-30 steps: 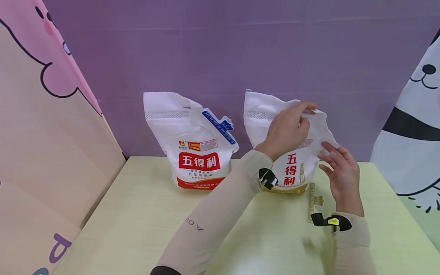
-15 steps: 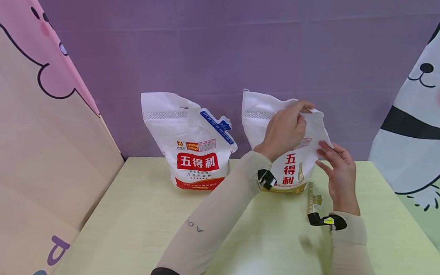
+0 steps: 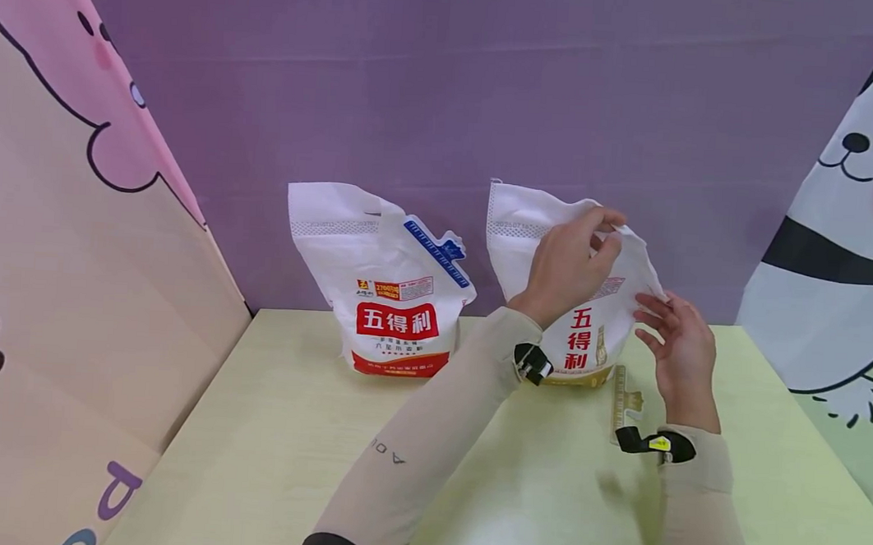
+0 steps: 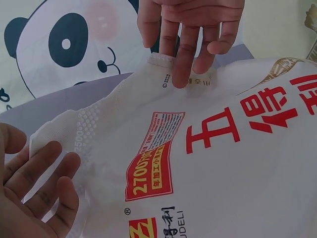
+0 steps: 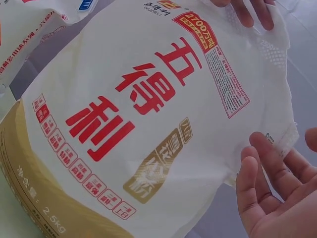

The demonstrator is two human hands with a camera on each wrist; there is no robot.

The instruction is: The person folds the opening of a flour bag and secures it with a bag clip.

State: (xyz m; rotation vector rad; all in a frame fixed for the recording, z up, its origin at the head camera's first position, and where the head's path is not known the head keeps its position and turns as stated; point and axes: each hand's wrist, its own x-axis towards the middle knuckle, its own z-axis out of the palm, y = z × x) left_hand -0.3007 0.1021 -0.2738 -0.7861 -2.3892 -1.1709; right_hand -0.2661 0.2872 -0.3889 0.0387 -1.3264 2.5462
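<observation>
Purple cloth (image 3: 432,83) forms the back, behind a pale table (image 3: 309,447). Compared with half a second ago, little has changed: the right bag's (image 3: 600,314) edge between the hands slopes slightly lower, so the work on its top seems to advance only in small steps. This bag stands on the table near the cloth. The left hand (image 3: 574,263) has bent fingers at its top edge; the right hand (image 3: 680,343) touches its corner with spread fingers. Whether either really grips, I cannot tell. Counted: two hands, two bags, including the left bag (image 3: 394,303), and two strips: one blue strip (image 3: 435,250) on the left bag, one gold strip (image 3: 620,406) on the table.
</observation>
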